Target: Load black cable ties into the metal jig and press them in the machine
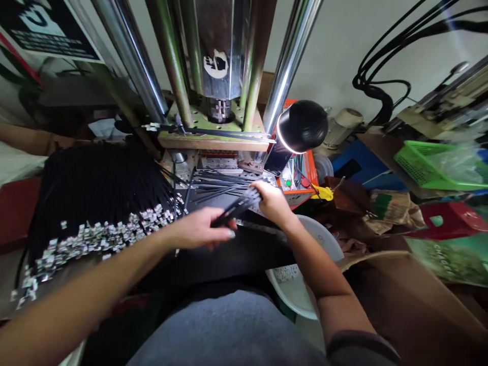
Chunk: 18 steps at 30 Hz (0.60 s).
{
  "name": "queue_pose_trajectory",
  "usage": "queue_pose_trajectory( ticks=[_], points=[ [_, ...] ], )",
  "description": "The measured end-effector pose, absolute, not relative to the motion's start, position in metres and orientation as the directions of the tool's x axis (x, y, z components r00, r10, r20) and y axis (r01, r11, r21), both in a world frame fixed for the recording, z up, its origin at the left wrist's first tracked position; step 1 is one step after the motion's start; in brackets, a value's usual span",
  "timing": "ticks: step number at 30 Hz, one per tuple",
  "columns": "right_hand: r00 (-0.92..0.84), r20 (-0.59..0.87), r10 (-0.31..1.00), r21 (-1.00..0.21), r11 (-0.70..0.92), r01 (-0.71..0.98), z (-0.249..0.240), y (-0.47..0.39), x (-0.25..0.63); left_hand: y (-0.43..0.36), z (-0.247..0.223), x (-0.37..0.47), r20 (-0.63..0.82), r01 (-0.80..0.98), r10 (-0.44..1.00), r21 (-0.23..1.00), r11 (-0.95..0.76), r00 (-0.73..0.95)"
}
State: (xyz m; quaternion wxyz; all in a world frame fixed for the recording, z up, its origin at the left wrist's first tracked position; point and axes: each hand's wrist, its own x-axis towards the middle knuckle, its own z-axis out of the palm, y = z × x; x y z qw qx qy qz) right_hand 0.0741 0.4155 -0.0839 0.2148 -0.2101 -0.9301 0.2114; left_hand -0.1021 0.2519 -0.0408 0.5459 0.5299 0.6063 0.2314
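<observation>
A bundle of thin black strips (241, 204) slants between my two hands, blurred by motion. My left hand (204, 229) closes round its lower left end, the thumb lying along the near side. My right hand (270, 202) grips the upper right end, where the strips look pale and metallic. Just beyond, more loose black strips (217, 182) lie on the metal bed under the press (213, 138). To the left of my left hand spreads a large heap of black strips (99, 183), their shiny metal ends (110, 236) facing me.
A lit black lamp (305, 124) stands right of the press, by an orange control box (301, 190). A white bucket (331, 239) sits below my right forearm. Cardboard (396, 305) and a green basket (427, 165) are at the right. Steel columns (131, 56) flank the press.
</observation>
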Motion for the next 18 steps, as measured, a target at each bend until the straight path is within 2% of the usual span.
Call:
queue_pose_trajectory(
  ticks=[1, 3, 5, 6, 9, 11, 14, 18],
  points=[
    [-0.807, 0.309, 0.503, -0.464, 0.821, 0.334, -0.08, 0.429, 0.078, 0.266, -0.036, -0.116, -0.303, 0.595, 0.951, 0.776, 0.209, 0.061],
    [-0.807, 0.283, 0.518, -0.4, 0.829, 0.391, -0.075, 0.448, 0.09, 0.294, -0.033, -0.139, -0.047, 0.865, 0.995, 0.492, 0.104, -0.092],
    [-0.788, 0.229, 0.572, -0.364, 0.801, 0.476, -0.074, 0.454, 0.109, 0.318, -0.042, -0.146, 0.075, 0.961, 0.992, 0.268, 0.074, -0.097],
    [-0.76, 0.189, 0.622, -0.372, 0.762, 0.53, -0.075, 0.451, 0.121, 0.327, -0.049, -0.144, 0.059, 0.974, 0.998, 0.225, 0.022, -0.036],
    [-0.661, 0.023, 0.75, -0.461, 0.595, 0.659, -0.083, 0.426, 0.156, 0.344, -0.075, -0.119, -0.081, 0.94, 0.96, 0.239, -0.241, 0.267],
    [-0.641, -0.058, 0.765, -0.497, 0.535, 0.684, -0.091, 0.408, 0.172, 0.347, -0.093, -0.104, -0.093, 0.918, 0.926, 0.201, -0.342, 0.366],
    [-0.659, -0.073, 0.748, -0.492, 0.548, 0.677, -0.106, 0.394, 0.178, 0.343, -0.116, -0.103, -0.045, 0.927, 0.932, 0.133, -0.351, 0.359],
    [-0.778, -0.001, 0.629, -0.452, 0.694, 0.561, -0.118, 0.396, 0.172, 0.315, -0.132, -0.12, -0.013, 0.939, 0.943, 0.088, -0.331, 0.334]
  ],
)
